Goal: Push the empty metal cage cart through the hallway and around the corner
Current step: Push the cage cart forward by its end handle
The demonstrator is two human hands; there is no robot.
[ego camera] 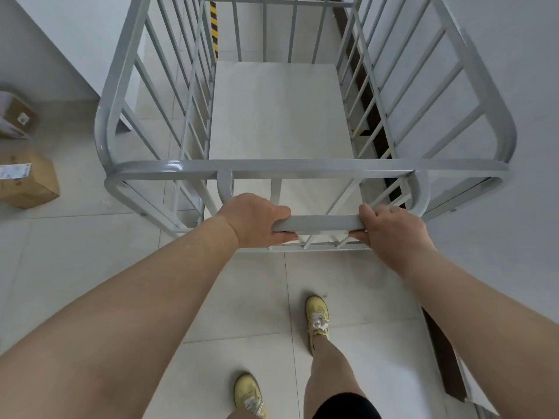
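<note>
- Grey-painted metal cage cart [302, 164] with barred sides fills the middle of the view, standing on pale floor tiles [75, 252], running from centre up toward twelve o'clock.
- Inside the cage, only its flat pale floor panel [276, 110] shows; nothing lies on it.
- Left hand [252, 220] is wrapped round the left end of the grey horizontal handle bar [317, 222], fingers curled over the top and thumb tucked under.
- Right hand [393, 229] clamps the right end of that same bar, fingers closed round it, knuckles up.
- Both bare forearms reach in from the bottom corners, at seven and five o'clock.
- Down at six o'clock, two pale yellow lace-up sneakers: the right one [317, 317] planted forward, the left one [248, 394] behind it.
- Over at nine o'clock, a brown cardboard box with a white label [28, 179] sits on the tiles, well apart from the cart, with a second taped box [18, 116] beyond it.
- At twelve o'clock, a black-and-yellow striped strip [214, 28] shows through the bars.
- A grey wall [514, 71] runs close along the cart's right side, a dark skirting board [443, 352] at its foot.
</note>
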